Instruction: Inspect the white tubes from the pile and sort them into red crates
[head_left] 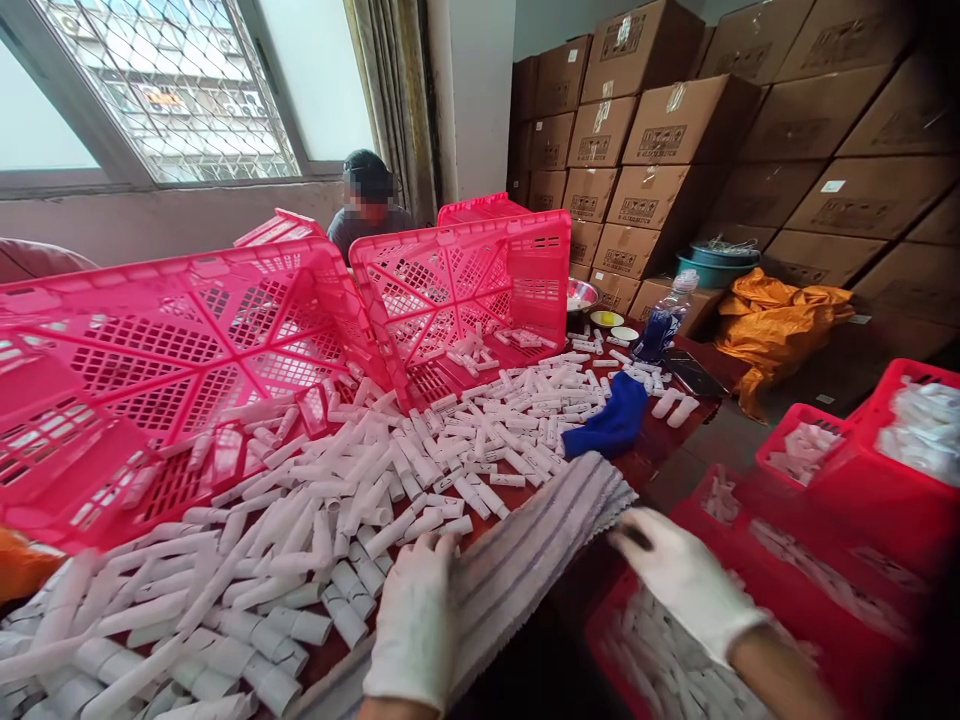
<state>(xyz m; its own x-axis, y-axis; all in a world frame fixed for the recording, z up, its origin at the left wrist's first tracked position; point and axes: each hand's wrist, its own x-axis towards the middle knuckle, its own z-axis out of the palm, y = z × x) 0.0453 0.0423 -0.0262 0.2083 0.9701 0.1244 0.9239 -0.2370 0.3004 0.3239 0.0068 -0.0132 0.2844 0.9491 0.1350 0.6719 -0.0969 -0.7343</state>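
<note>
Both of my hands wear white gloves. My left hand (416,625) rests over the near edge of the table, beside a pile of white tubes (300,530); its fingers are bent down and pressed together, and what lies under them is hidden. A grey striped towel (525,565) runs along the table edge, right of that hand. My right hand (686,575) is just past the towel's far end, above a red basket (611,620) of white pieces. Its thumb and fingers are loosely curved with a dark gap between them, and nothing shows in it.
Pink crates (274,335) lie tipped on the table, tubes spilling from them. A blue cloth (611,415), a bottle (664,320) and a phone (696,372) sit at the right. A person (367,210) is behind the crates. Cartons (660,130) stand stacked beyond; red bins (892,480) fill the right side.
</note>
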